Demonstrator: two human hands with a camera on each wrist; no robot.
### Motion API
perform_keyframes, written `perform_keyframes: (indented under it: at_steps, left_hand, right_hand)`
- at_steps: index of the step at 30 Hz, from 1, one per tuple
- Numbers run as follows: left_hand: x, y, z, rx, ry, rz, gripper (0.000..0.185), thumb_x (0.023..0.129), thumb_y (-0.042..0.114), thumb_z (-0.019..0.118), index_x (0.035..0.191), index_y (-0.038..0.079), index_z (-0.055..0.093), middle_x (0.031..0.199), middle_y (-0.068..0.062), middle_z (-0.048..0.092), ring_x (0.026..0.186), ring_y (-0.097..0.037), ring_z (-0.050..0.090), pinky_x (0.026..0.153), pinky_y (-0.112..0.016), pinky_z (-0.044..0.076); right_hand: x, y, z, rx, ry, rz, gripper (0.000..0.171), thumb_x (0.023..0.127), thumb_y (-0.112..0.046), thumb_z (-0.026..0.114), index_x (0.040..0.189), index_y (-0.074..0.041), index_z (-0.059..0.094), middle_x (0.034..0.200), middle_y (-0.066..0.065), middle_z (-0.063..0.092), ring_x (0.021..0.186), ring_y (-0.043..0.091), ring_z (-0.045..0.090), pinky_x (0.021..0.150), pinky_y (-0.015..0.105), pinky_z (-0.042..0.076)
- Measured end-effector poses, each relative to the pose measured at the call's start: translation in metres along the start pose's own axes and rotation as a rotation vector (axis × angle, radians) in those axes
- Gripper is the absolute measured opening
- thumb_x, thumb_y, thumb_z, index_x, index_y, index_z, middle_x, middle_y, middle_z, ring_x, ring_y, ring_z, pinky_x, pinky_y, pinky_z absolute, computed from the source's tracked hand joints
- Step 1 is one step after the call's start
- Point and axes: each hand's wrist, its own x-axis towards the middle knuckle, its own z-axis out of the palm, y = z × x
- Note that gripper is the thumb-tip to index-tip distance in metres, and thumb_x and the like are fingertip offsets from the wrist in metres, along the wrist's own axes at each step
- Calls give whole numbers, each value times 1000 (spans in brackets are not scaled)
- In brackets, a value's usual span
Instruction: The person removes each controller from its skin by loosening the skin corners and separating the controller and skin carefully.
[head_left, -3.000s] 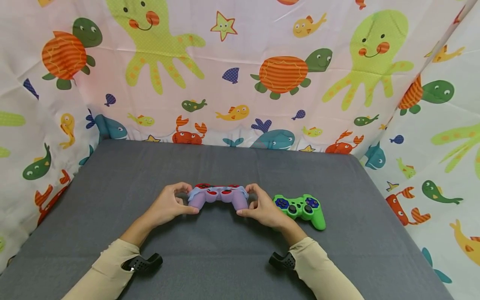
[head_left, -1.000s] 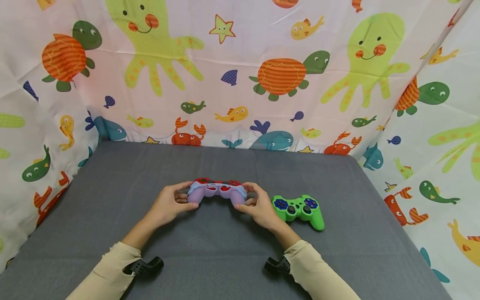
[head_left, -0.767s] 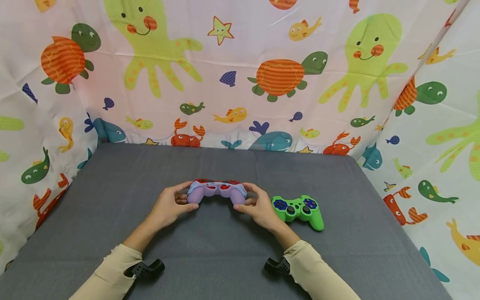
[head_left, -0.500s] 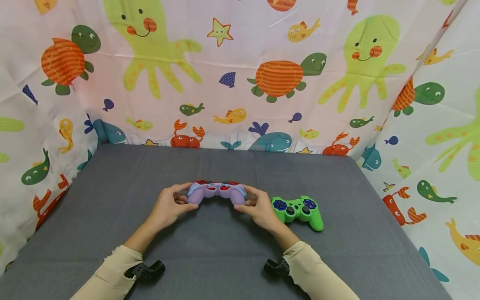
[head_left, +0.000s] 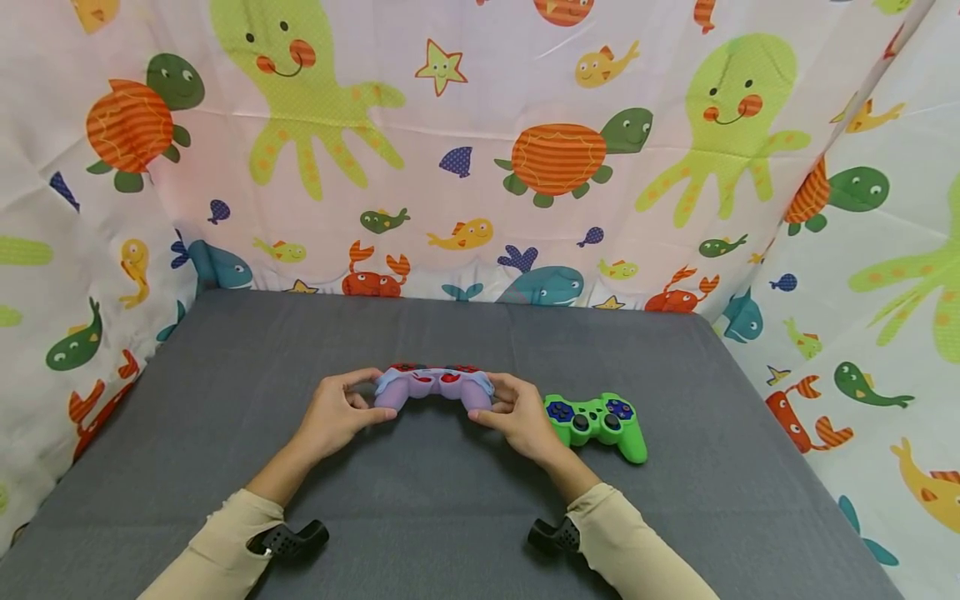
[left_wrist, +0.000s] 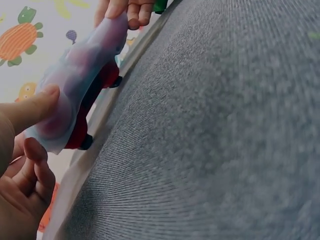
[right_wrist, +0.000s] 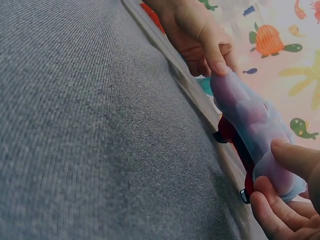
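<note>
A red game controller in a pale lilac silicone cover (head_left: 435, 388) is held just above the grey table (head_left: 225, 400), its grips toward me. My left hand (head_left: 335, 412) grips its left end, thumb on the lilac cover (left_wrist: 75, 85). My right hand (head_left: 517, 414) grips the right end, thumb on the cover (right_wrist: 255, 120). In both wrist views the red body with dark sticks shows under the cover. A green controller with blue buttons (head_left: 600, 419) lies on the table just right of my right hand.
A sea-animal print curtain (head_left: 480, 150) walls the table at the back and both sides. The grey cloth stretches bare in front of and behind the hands. Black wrist camera mounts (head_left: 288, 540) sit on both beige sleeves.
The covered controller and both hands have sunk a little lower toward the table over the last seconds. The green controller has not moved.
</note>
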Motion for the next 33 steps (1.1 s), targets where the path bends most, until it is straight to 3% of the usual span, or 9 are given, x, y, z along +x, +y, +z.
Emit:
perform_keyframes:
  at_steps: [3, 10, 13, 33]
  left_hand:
    - [1, -1, 0, -9, -23, -8, 57, 77, 21, 89, 125, 6, 63, 54, 5, 48, 45, -6, 41, 44, -25, 35]
    - [2, -1, 0, -12, -59, -17, 48, 79, 26, 88, 116, 9, 61, 104, -9, 61, 45, -8, 43, 46, -26, 40]
    - [2, -1, 0, -14, -77, -10, 47, 81, 26, 87, 115, 7, 60, 113, -14, 61, 44, -8, 43, 46, -26, 40]
    - [-1, 3, 1, 27, -77, -12, 43, 82, 24, 85, 112, 3, 62, 114, -17, 64, 45, -7, 46, 46, -26, 42]
  right_hand:
    - [0, -1, 0, 25, 0, 4, 62, 87, 1, 76, 144, 5, 49, 133, 28, 63, 81, 3, 70, 75, 19, 57]
    - [2, -3, -1, 116, -7, 22, 62, 88, 8, 72, 144, 11, 45, 130, 34, 62, 72, 3, 71, 71, 25, 60]
    - [1, -3, -1, 102, -5, 32, 62, 88, 7, 72, 144, 10, 45, 130, 34, 62, 70, 4, 71, 69, 25, 60]
    - [-1, -4, 0, 36, 23, 49, 59, 89, 0, 74, 143, 7, 48, 127, 30, 65, 66, 14, 72, 66, 29, 61]
